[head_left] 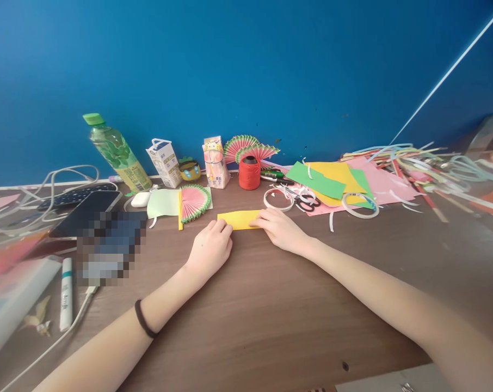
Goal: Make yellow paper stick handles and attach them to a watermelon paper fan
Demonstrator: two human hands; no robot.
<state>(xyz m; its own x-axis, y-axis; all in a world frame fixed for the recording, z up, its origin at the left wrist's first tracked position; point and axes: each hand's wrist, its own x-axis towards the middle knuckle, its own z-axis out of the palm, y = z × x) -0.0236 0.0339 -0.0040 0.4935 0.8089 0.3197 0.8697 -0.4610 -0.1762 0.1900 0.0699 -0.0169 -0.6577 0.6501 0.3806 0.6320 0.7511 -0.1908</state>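
Note:
A yellow paper strip (242, 219) lies lengthwise across the wooden table in front of me. My left hand (209, 247) is closed at its left end, fingers curled down over the near edge. At the right end, my right hand (285, 231) pinches the paper, with the fingertips resting on top. Just beyond my left hand sits a pleated pink paper fan with a green edge (195, 203) and a yellow stick, partly over a pale green sheet (162, 203). Behind the strip stands a spool of red thread (250, 174).
At the back are a green bottle (118, 152), a milk carton (165, 163) and a decorated carton (216, 163). Scissors (307, 202), tape rolls (359, 206) and coloured paper (320, 182) lie right. Phones (87, 212), cables and a marker (66, 294) lie left.

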